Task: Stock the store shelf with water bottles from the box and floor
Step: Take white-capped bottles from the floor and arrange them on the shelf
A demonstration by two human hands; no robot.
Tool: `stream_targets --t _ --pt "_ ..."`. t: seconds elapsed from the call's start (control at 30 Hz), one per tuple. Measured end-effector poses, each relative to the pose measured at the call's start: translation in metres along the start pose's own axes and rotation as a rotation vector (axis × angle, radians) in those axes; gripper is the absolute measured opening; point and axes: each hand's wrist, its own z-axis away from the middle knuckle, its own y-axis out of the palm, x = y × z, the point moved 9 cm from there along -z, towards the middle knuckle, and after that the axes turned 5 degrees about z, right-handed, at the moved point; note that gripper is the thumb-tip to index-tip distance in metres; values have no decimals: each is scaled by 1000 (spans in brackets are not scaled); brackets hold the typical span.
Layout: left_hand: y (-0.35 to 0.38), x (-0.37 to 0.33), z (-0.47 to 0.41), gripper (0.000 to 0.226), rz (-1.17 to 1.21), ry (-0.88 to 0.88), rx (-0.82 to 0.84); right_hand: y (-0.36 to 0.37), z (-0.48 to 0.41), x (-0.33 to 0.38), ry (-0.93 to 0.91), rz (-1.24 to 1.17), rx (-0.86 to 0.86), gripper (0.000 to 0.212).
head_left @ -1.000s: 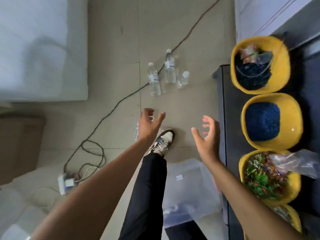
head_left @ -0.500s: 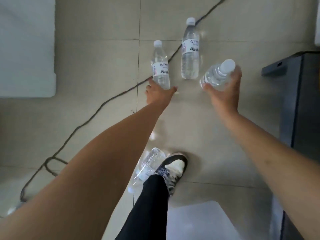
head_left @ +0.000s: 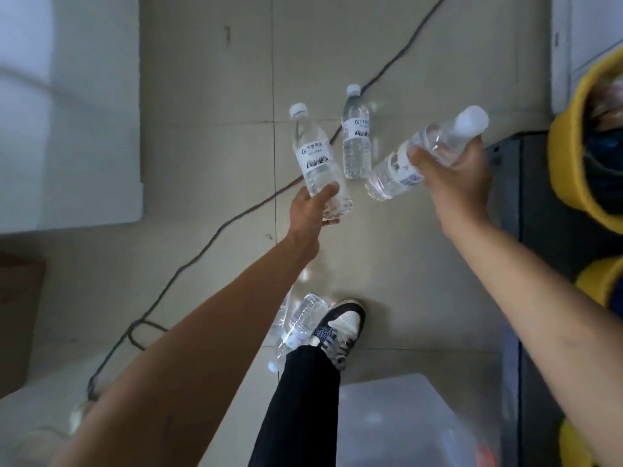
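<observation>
Water bottles are all over this head-camera view. The left hand [head_left: 313, 207] is wrapped round the bottom end of one clear plastic bottle with a white cap and white label [head_left: 313, 156], cap pointing away. I can't tell if it's off the tiled floor [head_left: 202, 96] yet. The right hand [head_left: 455, 176] grips a second clear white-capped bottle [head_left: 391, 176] round its upper half, tilted with the cap up to the right. A third clear bottle [head_left: 355, 143] stands on the floor between those two, right by a black cable [head_left: 215, 237]. A fourth bottle [head_left: 300, 323] lies on its side against the black-and-white sneaker [head_left: 344, 323]. A translucent plastic box [head_left: 404, 423] sits at the bottom edge, and the dark shelf [head_left: 539, 247] with yellow bowls [head_left: 566, 170] runs down the right.

My worry is that the left grip is so low the bottle could tip or slip on the way up. The lying one could get kicked and roll off, and that cable looks like a trip hazard when turning to the shelf.
</observation>
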Motion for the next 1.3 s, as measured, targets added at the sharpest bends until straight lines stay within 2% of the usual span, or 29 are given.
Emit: stream_targets --t 0.1,0.23,0.4,0.5,0.63,0.8,0.9,0.93,1.0,1.03,1.1,1.23,1.3 --pt "28 -56 71 36 -29 97 87 -50 19 77 -35 -86 73 35" --pt "65 -143 188 27 -75 264 215 -134 63 196 -87 -75 123 38" --pt "104 -242 353 60 -59 407 326 -258 144 331 -175 -107 130 36" --pt "127 -290 453 61 -69 491 410 -335 203 397 -227 -141 53 52" --pt "157 -332 569 61 -119 582 513 -425 280 464 -285 -203 -31 41" --pt "209 -357 692 64 -180 687 677 -523 358 507 -337 -174 -119 41" --pt "242 -358 756 63 -206 704 776 -577 397 518 -353 -180 -226 81" --pt "252 -354 773 63 -213 699 803 -592 410 522 -374 -151 -255 78" --pt "273 -348 800 65 -222 687 840 -619 431 526 -380 -92 -301 42" --pt "283 -345 810 68 -218 679 859 -630 439 527 -377 -65 -317 33" --pt "301 -341 821 70 -207 648 898 -651 450 530 -352 -16 -359 31" --pt "346 -348 820 54 -254 640 957 -691 444 531 -214 104 -482 63" --pt "370 -357 813 50 -295 643 980 -707 436 534 -149 213 -576 73"
